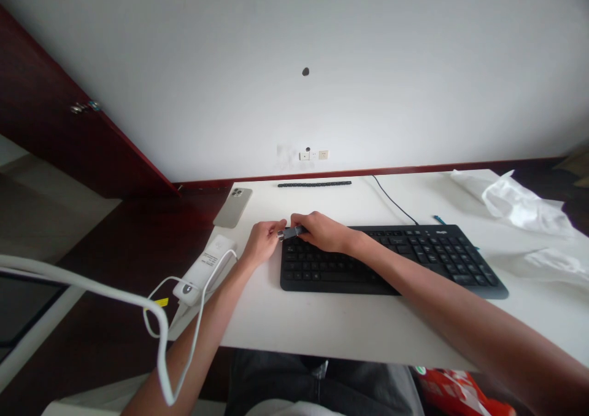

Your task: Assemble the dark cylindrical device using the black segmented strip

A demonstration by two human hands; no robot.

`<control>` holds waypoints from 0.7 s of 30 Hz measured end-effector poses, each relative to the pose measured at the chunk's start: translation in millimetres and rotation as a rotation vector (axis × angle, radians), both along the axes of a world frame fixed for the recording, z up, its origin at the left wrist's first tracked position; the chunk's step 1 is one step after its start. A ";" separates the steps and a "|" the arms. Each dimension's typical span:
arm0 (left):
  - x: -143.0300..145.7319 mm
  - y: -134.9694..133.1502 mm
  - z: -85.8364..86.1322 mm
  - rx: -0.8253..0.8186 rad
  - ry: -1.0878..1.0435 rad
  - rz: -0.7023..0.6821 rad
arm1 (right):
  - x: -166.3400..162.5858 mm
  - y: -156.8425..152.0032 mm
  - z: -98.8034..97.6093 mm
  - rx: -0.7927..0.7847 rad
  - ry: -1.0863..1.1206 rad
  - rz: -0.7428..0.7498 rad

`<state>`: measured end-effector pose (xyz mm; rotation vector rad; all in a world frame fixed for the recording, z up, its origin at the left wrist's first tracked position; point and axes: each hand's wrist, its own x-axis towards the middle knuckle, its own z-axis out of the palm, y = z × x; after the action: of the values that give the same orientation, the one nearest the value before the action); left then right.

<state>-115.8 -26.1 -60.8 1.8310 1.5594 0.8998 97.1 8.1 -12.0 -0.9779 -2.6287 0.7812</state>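
A black keyboard (340,276) lies across the white desk. Over its upper left corner, my right hand (319,231) is closed around a small grey bar-shaped tool with a shiny metal end (289,232); its exact kind is unclear. My left hand (264,241) is just left of the keyboard, thumb and fingers pinched together right by the metal end. Whatever is between those fingertips is hidden. Behind the hands, a thin black strip (315,184), perhaps a row of keycaps, stretches along the back of the desk.
A phone (234,207) and a white power strip (207,265) lie at the desk's left edge. A white cable (115,294) loops over my left forearm. Crumpled white plastic (524,204) is at the right. A small teal item (439,219) sits behind the keyboard, near its black cord (396,201).
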 end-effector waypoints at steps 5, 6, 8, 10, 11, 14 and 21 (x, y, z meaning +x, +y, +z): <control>0.1 0.2 -1.2 0.004 0.026 0.004 | -4.8 -3.9 1.5 0.035 -0.051 -0.011; 0.1 0.3 -1.5 0.004 0.034 0.015 | -6.1 -4.8 1.5 0.044 -0.058 -0.010; 0.5 0.3 -2.0 0.004 0.039 0.032 | -9.0 -6.6 1.0 0.066 -0.071 -0.010; 1.1 -0.1 -1.8 0.014 0.019 0.036 | -11.8 -7.8 0.5 0.092 -0.091 -0.030; 1.3 -0.5 -1.3 0.025 0.001 0.025 | -12.9 -8.0 0.5 0.101 -0.104 -0.045; 1.3 -1.8 1.1 0.059 -0.047 -0.041 | -13.6 -6.3 1.3 0.095 -0.117 -0.060; -2.1 -1.6 1.4 -0.010 -0.110 -0.089 | -9.3 -6.2 7.7 0.104 -0.110 0.013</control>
<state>-117.9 -27.7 -59.4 1.7980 1.4017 0.9331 87.8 1.9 -4.4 -1.0034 -2.7406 0.6024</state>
